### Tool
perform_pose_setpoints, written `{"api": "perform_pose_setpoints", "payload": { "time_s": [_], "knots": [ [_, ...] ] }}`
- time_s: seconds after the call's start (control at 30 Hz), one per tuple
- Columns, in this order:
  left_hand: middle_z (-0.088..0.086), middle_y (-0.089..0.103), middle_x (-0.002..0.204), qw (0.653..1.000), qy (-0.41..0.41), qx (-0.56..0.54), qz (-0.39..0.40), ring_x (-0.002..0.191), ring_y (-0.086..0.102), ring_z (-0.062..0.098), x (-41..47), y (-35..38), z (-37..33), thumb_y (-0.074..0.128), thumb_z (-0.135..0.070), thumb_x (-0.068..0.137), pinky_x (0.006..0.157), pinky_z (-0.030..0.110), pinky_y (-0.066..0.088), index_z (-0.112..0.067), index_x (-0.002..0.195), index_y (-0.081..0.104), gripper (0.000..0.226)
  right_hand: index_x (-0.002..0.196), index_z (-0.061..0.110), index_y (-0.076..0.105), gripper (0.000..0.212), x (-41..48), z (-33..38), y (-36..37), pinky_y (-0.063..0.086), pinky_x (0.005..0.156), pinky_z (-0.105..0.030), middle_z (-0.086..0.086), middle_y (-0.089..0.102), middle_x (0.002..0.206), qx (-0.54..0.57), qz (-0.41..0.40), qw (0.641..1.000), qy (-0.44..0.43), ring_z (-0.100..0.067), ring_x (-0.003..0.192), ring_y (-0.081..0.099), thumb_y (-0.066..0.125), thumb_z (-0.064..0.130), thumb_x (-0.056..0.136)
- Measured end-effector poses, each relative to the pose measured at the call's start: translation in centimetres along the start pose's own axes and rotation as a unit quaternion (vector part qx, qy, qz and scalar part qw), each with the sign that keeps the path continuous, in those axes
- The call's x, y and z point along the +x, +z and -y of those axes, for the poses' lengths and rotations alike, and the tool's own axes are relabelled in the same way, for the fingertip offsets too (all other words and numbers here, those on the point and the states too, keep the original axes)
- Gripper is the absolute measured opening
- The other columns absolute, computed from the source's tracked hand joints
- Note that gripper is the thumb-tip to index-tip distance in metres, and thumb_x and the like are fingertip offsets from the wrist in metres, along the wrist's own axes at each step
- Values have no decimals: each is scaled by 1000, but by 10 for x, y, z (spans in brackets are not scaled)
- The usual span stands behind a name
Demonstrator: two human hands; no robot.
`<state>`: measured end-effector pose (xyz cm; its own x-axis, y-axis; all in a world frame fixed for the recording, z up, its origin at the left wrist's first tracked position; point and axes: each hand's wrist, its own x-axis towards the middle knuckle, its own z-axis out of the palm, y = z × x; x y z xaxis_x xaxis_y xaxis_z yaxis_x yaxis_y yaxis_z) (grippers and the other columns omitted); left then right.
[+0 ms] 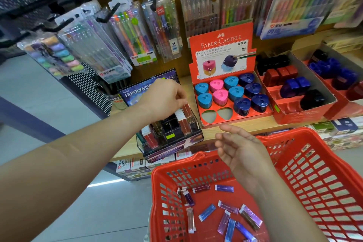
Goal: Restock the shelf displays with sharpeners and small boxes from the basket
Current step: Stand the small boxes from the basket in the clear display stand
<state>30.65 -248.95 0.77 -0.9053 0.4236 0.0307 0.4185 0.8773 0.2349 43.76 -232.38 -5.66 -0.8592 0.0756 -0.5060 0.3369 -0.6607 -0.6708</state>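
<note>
My left hand (165, 100) reaches over a clear compartmented display case (172, 135) on the shelf, its fingertips pinching a small red box (186, 109) standing in the back row. My right hand (241, 149) hovers open above the red plastic basket (314, 173), holding nothing. Several small purple and blue boxes (227, 214) lie scattered on the basket floor. To the right of the case stands a red Faber-Castell display (222, 53) with blue, pink and navy triangular sharpeners (235, 92) in its slots; two front slots are bare.
Red trays of dark, red and blue sharpeners (294, 84) sit further right on the wooden shelf (245, 124). Packs of pens (137, 31) hang on hooks above. Boxed stock (137, 167) fills the shelf below. Grey floor lies to the left.
</note>
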Motion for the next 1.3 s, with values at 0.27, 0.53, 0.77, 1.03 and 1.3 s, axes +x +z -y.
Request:
{"api": "perform_pose_setpoints", "payload": {
  "time_s": [0.27, 0.53, 0.77, 1.03, 1.3],
  "knots": [
    [-2, 70, 82, 998, 3, 63, 9, 78, 64, 13, 9, 20, -3, 69, -30, 86, 69, 28, 52, -17, 84, 71, 13, 98, 10, 69, 21, 1, -1, -9, 51, 58, -22, -6, 69, 77, -40, -4, 999, 3, -13, 66, 63, 53, -2, 93],
    [-6, 71, 87, 998, -26, -24, 51, 84, 65, 7, 12, 9, -6, 74, -21, 82, 80, 26, 53, -17, 97, 74, 16, 102, 11, 69, 20, 0, -1, -4, 50, 61, -24, -6, 69, 83, -103, 14, 994, -12, -12, 69, 63, 54, 0, 94],
    [-5, 72, 70, 946, -65, -295, 117, 67, 65, 2, -17, -43, -14, 78, -15, 76, 66, 17, 54, -15, 87, 76, 11, 128, 23, 61, 30, 16, 28, 27, 56, 83, -26, 1, 66, 119, -320, 161, 928, -101, -7, 108, 62, 53, 24, 99],
    [9, 73, 77, 900, -156, -380, 145, 71, 68, 16, -38, -29, 22, 78, -10, 75, 65, 23, 57, -3, 96, 68, 24, 100, 1, 65, 15, 23, -13, 64, 56, 58, -22, -12, 72, 77, -229, 136, 962, -64, -18, 67, 68, 69, 3, 86],
    [8, 73, 70, 925, -223, -306, -37, 65, 69, 14, -41, -45, 83, 78, -10, 75, 65, 23, 59, -7, 82, 74, 9, 90, 6, 61, 18, 31, -36, 84, 59, 71, -21, -4, 56, 82, -246, 58, 966, -63, -17, 72, 67, 54, -11, 91]
  ]
}}
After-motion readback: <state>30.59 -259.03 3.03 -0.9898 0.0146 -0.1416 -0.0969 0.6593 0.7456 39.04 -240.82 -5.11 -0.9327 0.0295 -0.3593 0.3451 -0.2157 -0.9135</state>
